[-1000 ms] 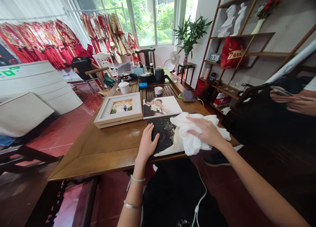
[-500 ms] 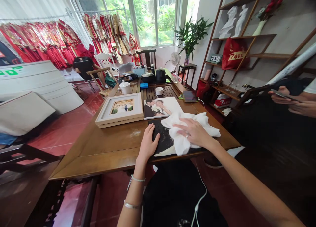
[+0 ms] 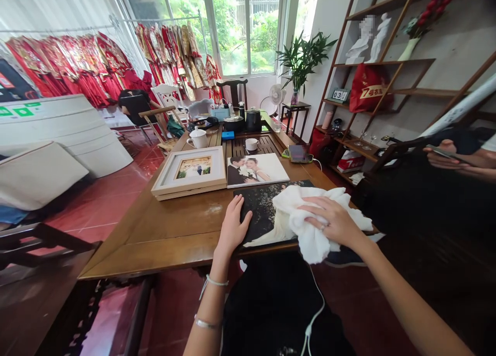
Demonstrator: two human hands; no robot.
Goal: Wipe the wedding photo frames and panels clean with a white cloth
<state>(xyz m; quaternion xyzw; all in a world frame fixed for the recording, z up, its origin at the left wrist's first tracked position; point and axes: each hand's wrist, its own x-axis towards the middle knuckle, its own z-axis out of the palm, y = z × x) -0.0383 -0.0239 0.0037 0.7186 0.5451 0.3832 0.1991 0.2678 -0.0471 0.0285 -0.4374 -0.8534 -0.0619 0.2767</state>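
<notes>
Currently, I am bracing a dark picture panel (image 3: 260, 211) with my left hand (image 3: 234, 224), which is lying along its nine o'clock edge, fingers straight and close together, thumb standing apart, gripping nothing. My right hand (image 3: 331, 221) is holding a bunched white cloth (image 3: 312, 242) over the panel's three o'clock side, fingers lying slightly apart across the folds; how hard they are pressing I cannot tell. The panel is lying flat before me on the wooden table (image 3: 155, 237), its speckled dark part and a pale sweep showing between my hands, the rest hiding under the cloth. One fold is hanging past the table's near edge, around five o'clock.

Reading the clock from the panel, a couple's photo print (image 3: 258, 171) is lying just beyond at twelve, and a framed picture (image 3: 191, 168) is resting at ten.

By my judgement, I am in the wiping step. The next move, I am thinking, is calling for light, even pressure from three o'clock towards nine, with my left palm steadying the edge; I am minding that overhanging fold, which could be dragging the panel askew.
</notes>
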